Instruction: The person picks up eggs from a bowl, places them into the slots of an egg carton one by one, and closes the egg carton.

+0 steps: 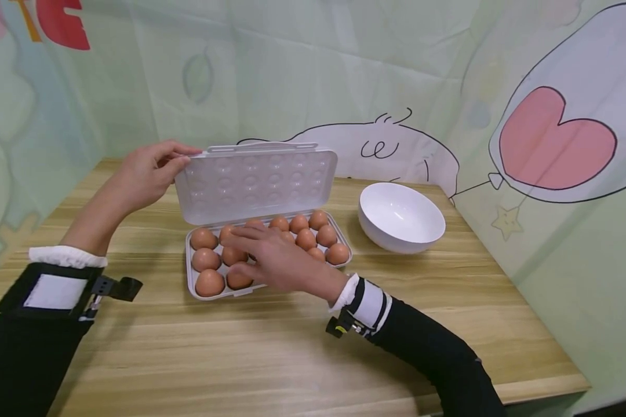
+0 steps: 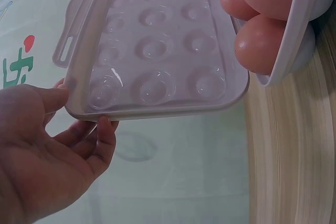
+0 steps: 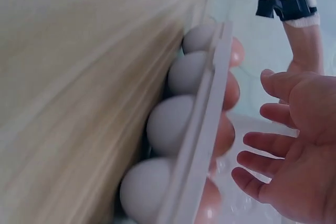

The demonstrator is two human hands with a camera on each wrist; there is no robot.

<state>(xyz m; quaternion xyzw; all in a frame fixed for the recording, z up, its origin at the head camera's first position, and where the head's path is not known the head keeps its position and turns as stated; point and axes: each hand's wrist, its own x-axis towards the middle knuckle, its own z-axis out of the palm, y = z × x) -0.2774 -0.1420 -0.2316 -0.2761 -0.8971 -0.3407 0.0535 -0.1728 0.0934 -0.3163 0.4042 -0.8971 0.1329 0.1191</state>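
Observation:
An egg box with several brown eggs (image 1: pixel 210 283) in its tray (image 1: pixel 190 272) stands on the table, its dimpled lid (image 1: pixel 255 182) raised at the back. With thumb and fingers my left hand (image 1: pixel 148 174) grips the lid's upper left corner; the left wrist view shows that hand (image 2: pixel 58 153) pinching the lid's edge (image 2: pixel 163 112). Over the eggs hovers my right hand (image 1: pixel 284 260), fingers spread and hiding some of them. In the right wrist view this hand (image 3: pixel 307 145) holds nothing, and a gap shows between its fingers and the eggs (image 3: pixel 226 135).
A white bowl (image 1: pixel 401 217) stands right of the egg box on the wooden table (image 1: pixel 292 359). Behind and beside the table hangs a pale printed cloth (image 1: pixel 313 69) with cartoon drawings. Each sleeve bears a strapped wrist camera (image 1: pixel 125 289).

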